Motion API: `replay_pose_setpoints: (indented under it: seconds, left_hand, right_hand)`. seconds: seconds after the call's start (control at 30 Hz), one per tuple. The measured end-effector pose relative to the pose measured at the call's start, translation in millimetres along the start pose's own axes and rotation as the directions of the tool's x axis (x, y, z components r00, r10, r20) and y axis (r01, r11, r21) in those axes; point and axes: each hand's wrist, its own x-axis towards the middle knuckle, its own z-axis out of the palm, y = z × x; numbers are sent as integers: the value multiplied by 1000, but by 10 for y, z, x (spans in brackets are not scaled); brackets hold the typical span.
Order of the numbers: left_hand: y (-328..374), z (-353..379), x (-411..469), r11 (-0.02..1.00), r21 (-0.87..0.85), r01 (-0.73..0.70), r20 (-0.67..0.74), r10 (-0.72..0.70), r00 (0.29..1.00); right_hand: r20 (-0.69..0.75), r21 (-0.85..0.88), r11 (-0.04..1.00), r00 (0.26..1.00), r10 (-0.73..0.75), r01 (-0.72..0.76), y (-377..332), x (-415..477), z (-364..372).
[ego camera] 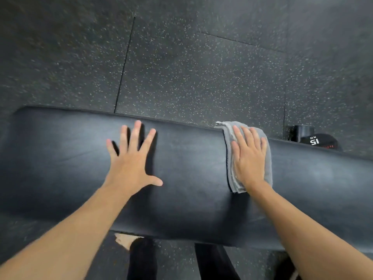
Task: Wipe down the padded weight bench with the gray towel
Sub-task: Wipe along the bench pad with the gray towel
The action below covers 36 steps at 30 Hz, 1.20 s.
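The black padded weight bench (191,178) runs left to right across the view. A folded gray towel (229,156) lies across its top, right of the middle, reaching the far edge. My right hand (249,156) presses flat on the towel, fingers together and pointing away from me. My left hand (133,160) rests flat on the bare padding left of the middle, fingers spread wide, holding nothing.
Dark speckled rubber floor tiles (191,67) surround the bench. A black dumbbell marked 15 KG (316,139) sits on the floor just behind the bench at the right. My legs in black trousers (212,261) stand against the bench's near edge.
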Motion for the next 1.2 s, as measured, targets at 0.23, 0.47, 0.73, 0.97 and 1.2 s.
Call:
replay_pose_setpoints:
  seconds: [0.23,0.47,0.73,0.97,1.2]
  left_hand:
    - [-1538,-172,-98,961,-110,255,257,-220,941]
    - [-1697,-3,-35,974,-155,164,218,-128,968]
    - [-1744,20,-46,972,-197,131,195,-92,977]
    - [-1804,167,-2,974,-213,80,83,-63,995]
    - [-1835,284,17,978,-208,23,-34,-31,999]
  right_hand:
    - [-39,9,1000,999,-4,4,-661,300,122]
    - [11,-17,999,999,-50,51,-2617,519,512]
    - [79,-142,949,959,-271,280,-3050,520,589]
    - [6,-109,990,996,-87,87,-2136,316,433]
    - [-61,-81,997,998,5,-10,-2663,377,643]
